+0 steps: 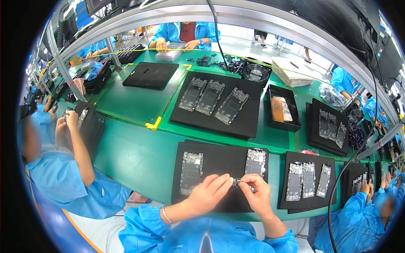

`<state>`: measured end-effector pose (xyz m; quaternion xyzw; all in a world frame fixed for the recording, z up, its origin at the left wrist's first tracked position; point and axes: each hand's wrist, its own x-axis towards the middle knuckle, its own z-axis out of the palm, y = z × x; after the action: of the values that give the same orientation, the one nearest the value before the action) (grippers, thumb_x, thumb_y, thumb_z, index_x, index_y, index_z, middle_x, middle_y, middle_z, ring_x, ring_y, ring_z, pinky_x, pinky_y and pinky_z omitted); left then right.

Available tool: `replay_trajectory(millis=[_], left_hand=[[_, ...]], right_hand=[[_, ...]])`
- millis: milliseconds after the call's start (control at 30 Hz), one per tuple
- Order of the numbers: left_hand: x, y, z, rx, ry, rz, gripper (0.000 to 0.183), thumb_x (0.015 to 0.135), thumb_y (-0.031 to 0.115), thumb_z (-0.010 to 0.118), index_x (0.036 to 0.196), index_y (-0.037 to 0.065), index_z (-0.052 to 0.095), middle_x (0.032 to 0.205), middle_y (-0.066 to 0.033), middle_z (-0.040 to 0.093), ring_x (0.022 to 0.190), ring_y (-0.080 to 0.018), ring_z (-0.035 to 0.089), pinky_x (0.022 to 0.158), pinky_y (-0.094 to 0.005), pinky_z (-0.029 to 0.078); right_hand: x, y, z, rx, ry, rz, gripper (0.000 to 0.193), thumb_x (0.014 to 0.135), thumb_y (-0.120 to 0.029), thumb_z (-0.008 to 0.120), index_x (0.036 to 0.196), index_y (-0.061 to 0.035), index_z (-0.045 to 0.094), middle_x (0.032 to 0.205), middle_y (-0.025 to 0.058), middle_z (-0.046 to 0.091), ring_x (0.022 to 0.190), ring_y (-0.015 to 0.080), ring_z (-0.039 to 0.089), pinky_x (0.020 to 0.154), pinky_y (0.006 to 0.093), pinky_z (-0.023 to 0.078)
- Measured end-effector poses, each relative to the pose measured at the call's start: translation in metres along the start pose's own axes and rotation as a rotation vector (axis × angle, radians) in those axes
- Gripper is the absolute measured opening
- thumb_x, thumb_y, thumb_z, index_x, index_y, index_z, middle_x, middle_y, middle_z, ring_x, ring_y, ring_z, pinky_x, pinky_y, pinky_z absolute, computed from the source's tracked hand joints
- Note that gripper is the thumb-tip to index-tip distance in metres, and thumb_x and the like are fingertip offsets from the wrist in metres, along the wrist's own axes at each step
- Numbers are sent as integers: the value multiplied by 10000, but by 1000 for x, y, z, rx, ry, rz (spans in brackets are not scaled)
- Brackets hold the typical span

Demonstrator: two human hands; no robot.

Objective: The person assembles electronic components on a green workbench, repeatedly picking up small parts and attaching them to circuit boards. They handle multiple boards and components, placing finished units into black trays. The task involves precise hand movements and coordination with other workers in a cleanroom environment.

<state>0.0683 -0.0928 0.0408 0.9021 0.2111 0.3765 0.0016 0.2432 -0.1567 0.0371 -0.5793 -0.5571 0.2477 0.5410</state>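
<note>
Over the near black foam mat [219, 162], my left hand [207, 195] and my right hand [258, 195] meet at their fingertips. Between them is a small dark part [236, 183] with a bright metal end; its exact kind is too small to tell. The right thumb and index finger pinch it, while the left fingers press together at its other side. One circuit board [191, 173] lies flat on the mat left of my hands. Another circuit board [255, 161] lies just beyond my right hand, its lower part hidden by my fingers.
A foam stack ahead carries three circuit boards [228, 106]. Beside it stand a black box [285, 122] and a small fan [255, 74]. More boards lie on a mat [310, 199] to the right, near a hanging black cable [333, 202]. Co-workers sit left, right and opposite.
</note>
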Motion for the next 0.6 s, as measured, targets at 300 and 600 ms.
replay_trajectory(millis=[300,600], left_hand=[[2,0,0,2,8,18,480,678,69,629,1151,30,554,1125,-96,558,863,-257,573,615,-262,542],[1,4,-5,41,-4,68,470,685,78,633,1146,35,551,1136,-90,553,866,-241,567,628,-251,535]], right_hand=[[-3,2,2,-44,57,-16,194,765,-29,703,922,-50,591,885,71,649,787,179,652,673,274,522],[-5,-13,-5,-87,-13,19,198,765,-26,706,915,-46,578,916,75,639,809,171,653,697,275,540]])
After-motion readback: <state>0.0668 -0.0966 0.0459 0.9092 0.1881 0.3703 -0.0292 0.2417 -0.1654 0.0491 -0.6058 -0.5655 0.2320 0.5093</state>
